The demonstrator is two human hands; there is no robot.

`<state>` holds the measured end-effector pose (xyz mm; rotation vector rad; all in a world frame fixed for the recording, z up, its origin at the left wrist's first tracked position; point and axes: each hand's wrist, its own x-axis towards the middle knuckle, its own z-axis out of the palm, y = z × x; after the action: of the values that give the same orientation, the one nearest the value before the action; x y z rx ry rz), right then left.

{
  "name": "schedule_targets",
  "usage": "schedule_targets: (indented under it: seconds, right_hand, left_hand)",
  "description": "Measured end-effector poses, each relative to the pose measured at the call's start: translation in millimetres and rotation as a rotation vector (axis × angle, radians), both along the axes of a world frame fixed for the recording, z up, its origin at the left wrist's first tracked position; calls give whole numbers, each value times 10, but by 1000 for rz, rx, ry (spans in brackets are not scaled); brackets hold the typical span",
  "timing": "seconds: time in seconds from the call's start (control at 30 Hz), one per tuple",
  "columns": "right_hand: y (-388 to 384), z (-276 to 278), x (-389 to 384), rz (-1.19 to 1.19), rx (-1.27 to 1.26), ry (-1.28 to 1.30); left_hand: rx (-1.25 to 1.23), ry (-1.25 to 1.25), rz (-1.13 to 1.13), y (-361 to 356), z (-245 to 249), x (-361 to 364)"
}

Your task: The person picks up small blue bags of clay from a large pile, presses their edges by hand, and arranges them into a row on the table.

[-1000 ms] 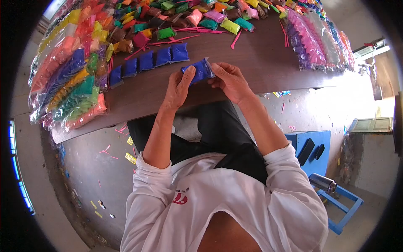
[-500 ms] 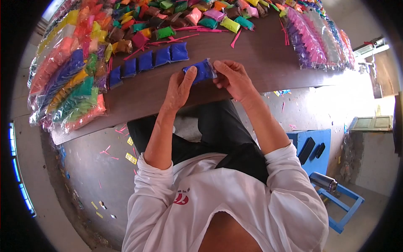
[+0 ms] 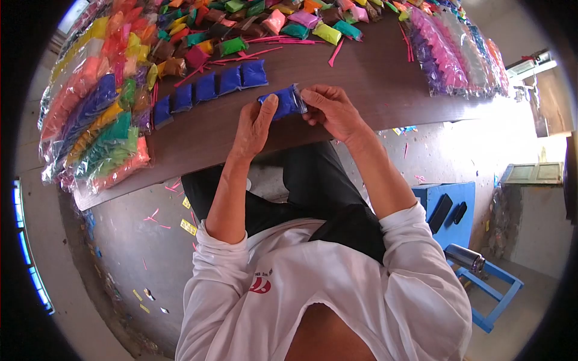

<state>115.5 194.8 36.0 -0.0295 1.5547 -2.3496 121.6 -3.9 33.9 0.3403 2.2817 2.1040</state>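
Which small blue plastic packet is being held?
The small blue plastic packet in the left hand, clear end at the right hand; five loose blue packets lie lined up on the brown tabletop.

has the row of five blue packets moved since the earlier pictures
No, against the table the row of blue packets shows no shift either way.

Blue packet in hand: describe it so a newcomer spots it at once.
Start at the dark brown table and come to its near edge. There, the left-hand grip and right-hand grip hold a blue packet that has a clear plastic end. Five other blue packets lie in a row on the table to its left; this one alone is held.
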Motion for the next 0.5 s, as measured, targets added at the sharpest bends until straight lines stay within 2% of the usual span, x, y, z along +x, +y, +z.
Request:
schedule_targets:
  seconds: [0.23, 0.33, 0.43, 0.5]
  right_hand:
    - [2, -3, 19, 3, 57, 21]
    - [-21, 57, 49, -29, 187, 40]
    - [-17, 125, 39, -15, 437, 113]
    - [25, 110, 5, 45, 467, 165]
  left_hand:
    - [10, -31, -88, -57, 2, -7]
    - [-33, -6, -18, 2, 30, 14]
    - [-72, -55, -6, -31, -61, 5]
    - [-62, -27, -3, -35, -131, -22]
